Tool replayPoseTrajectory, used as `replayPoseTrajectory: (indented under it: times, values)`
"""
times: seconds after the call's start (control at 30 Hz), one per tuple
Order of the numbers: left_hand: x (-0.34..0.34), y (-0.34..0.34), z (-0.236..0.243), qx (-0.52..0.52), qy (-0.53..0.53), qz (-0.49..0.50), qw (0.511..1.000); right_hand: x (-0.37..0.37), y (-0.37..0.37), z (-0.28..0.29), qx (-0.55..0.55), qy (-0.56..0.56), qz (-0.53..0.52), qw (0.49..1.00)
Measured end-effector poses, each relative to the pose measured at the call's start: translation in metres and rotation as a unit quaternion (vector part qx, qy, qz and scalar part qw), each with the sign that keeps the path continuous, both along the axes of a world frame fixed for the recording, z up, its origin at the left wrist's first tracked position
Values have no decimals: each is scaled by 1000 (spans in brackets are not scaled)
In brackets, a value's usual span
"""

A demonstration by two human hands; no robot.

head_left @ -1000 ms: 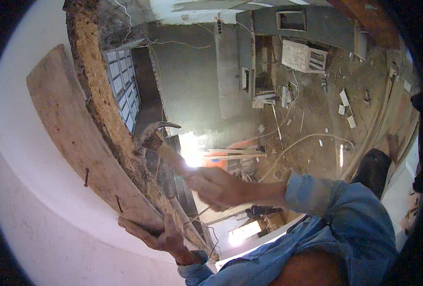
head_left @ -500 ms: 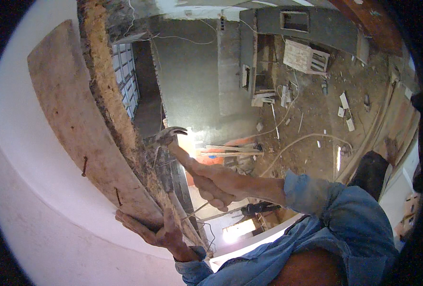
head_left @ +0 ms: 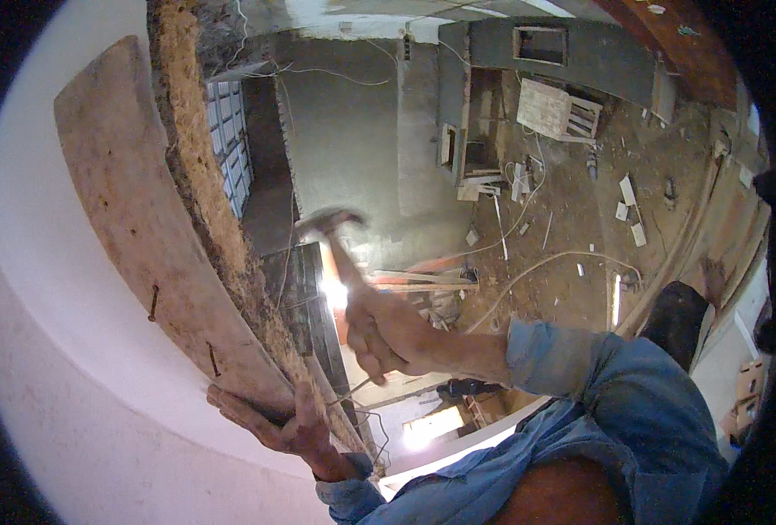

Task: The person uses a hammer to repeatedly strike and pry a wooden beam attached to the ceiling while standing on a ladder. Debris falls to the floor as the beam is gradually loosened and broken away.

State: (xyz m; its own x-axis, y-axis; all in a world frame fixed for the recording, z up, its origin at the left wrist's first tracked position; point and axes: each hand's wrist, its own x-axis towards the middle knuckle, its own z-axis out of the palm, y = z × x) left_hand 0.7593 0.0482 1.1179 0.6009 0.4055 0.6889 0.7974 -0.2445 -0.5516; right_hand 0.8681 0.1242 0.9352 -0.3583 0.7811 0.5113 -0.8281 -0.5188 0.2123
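Observation:
My right hand (head_left: 396, 337) is closed round the handle of a claw hammer (head_left: 342, 258). The hammer's head is smeared by motion and hangs to the right of the rough wall edge, apart from the board. A long wooden board (head_left: 143, 201) lies along that edge at the left, appearing curved in the fisheye picture. Two rusty nails, an upper nail (head_left: 153, 303) and a lower nail (head_left: 214, 359), stick up from its near part. My left hand (head_left: 291, 424) clasps the board's near end, thumb on the right side and fingers on the left.
White wall (head_left: 73, 367) runs beside the board. A rough, broken masonry edge (head_left: 217, 210) borders it on the right. Beyond lies a dirt floor (head_left: 572, 227) with debris, a pale wooden crate-like piece (head_left: 545, 105) and a hose (head_left: 537, 267). Loose planks (head_left: 423, 278) lie past the hammer.
My right hand has drawn back and swung the hammer up, away from the wall edge, its handle now more upright. My left hand keeps its hold on the board.

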Motion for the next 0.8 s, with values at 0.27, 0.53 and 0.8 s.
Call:
replayPoseTrajectory:
  times: [0.27, 0.53, 0.8]
  values:
    - [0, -5, 1, -10, 39, 15, 999, -2, -2, -3, -61, 2, 10, 998]
    - [0, -4, 1, -17, -29, 0, 999, -24, 2, -3, -18, 7, -69, 997]
    - [-5, -4, 6, -24, 47, -5, 999, -3, 1, -5, 24, -96, 1, 995]
